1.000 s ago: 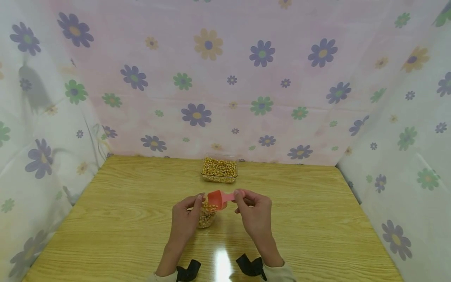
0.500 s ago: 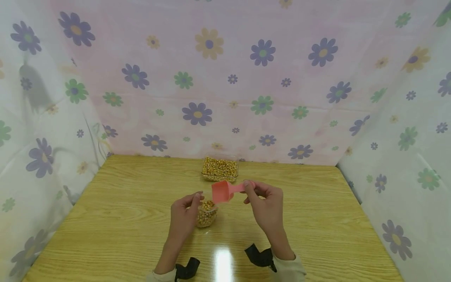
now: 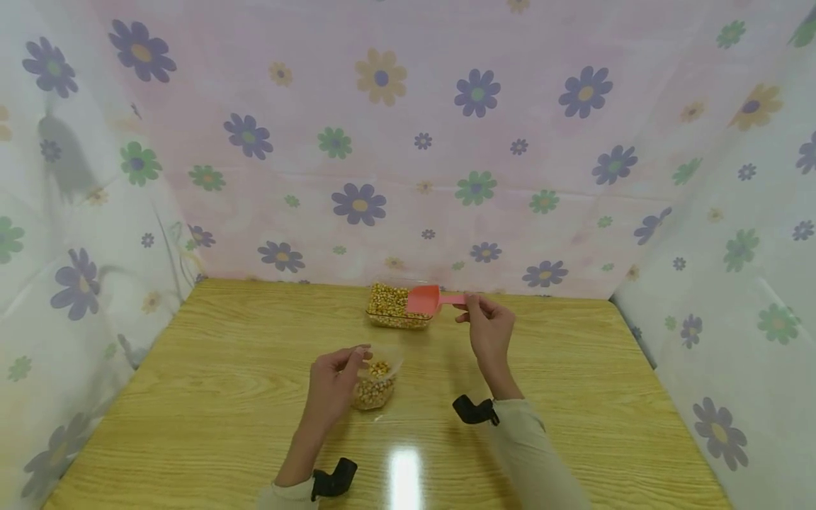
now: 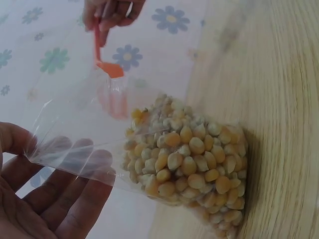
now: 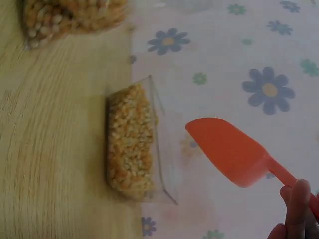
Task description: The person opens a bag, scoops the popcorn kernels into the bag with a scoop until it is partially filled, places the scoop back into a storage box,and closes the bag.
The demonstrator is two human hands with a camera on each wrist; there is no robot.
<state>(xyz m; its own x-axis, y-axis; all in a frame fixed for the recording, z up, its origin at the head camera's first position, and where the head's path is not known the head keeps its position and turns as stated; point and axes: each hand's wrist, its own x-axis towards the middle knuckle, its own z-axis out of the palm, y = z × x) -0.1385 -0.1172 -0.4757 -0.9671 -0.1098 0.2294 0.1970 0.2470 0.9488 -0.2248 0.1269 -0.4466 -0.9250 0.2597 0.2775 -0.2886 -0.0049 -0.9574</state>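
My left hand (image 3: 334, 379) pinches the rim of a clear plastic bag (image 4: 75, 144) between thumb and fingers. Corn kernels (image 4: 194, 159) fill the lower part of the bag, which stands on the table. In my right hand (image 3: 491, 329) is a pink-red scoop (image 3: 423, 300), gripped by its handle. From the head view, the scoop's bowl overlaps the right side of a clear rectangular container (image 3: 399, 322) of corn kernels. The right wrist view shows the scoop (image 5: 229, 152) apart from that container, with no kernels visible on it.
The wood-grain table (image 3: 223, 397) reaches back to a flowered curtain (image 3: 287, 177), near which the container stands. Similar curtain hangs at both sides. A black mount (image 3: 474, 411) sits on the right wrist and another black mount (image 3: 334, 478) on the left.
My right hand has carried the scoop from above the bag's mouth, away and to the right, to the container at the back. The left hand stays at the bag.
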